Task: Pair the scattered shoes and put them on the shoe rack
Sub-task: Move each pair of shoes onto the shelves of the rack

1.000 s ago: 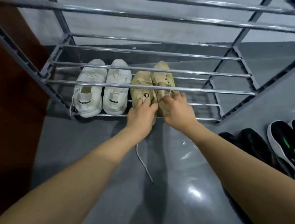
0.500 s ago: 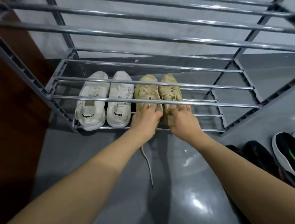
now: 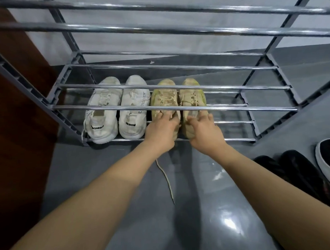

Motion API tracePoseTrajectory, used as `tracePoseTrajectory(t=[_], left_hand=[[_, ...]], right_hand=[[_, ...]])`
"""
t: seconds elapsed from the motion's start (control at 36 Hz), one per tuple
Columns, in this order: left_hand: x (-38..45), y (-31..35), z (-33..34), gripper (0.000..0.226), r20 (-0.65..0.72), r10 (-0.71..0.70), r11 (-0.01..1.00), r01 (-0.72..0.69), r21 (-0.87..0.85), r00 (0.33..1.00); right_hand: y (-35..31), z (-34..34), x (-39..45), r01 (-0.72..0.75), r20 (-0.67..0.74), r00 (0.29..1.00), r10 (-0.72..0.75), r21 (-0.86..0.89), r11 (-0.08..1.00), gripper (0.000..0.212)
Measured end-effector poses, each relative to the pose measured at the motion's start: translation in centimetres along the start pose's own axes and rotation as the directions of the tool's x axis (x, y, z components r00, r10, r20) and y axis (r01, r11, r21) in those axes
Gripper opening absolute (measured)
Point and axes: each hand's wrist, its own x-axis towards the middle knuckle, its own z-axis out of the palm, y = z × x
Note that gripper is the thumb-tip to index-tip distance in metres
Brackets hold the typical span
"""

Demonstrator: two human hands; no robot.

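Both hands are on the beige pair at the bottom tier of the shoe rack, each one laid over the heel end of its own sneaker. The left hand rests on the left beige sneaker, fingers spread forward over the collar and tongue rather than wrapped round anything. The right hand does the same on the right beige sneaker. From where I stand they look flat and pressing, not gripping, though a chrome rail crosses just over the fingertips and hides how they end.

The two beige shoes sit side by side, toes pointing away from the hands, heels at the front rail. Just to the left of the left hand stands the white pair, already lined up on the same tier. So the step in hand seems to be the last nudge that seats this second pair.

One loose lace trails back from under the left hand onto the grey floor; it may want tucking in.

Off to the right of the right hand, near the person's forearm, the black shoes lie on the floor, not yet racked. The next move likely means lifting both hands off, swinging right and picking out two that match.
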Motion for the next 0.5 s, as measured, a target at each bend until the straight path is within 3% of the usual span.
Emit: tracePoseTrajectory(t=[0.14, 0.5], left_hand=[[0.0, 0.0, 0.2, 0.043, -0.01, -0.048, 0.999, 0.048, -0.004, 0.999], [-0.7, -0.4, 1.7, 0.061, 0.013, -0.111, 0.994, 0.111, -0.024, 0.994]], right_hand=[[-1.0, 1.0, 0.3, 0.01, 0.002, 1.0, -0.01, 0.002, 1.0, 0.06], [-1.3, 1.6, 0.2, 0.023, 0.012, 1.0, -0.022, -0.067, 0.997, 0.06]])
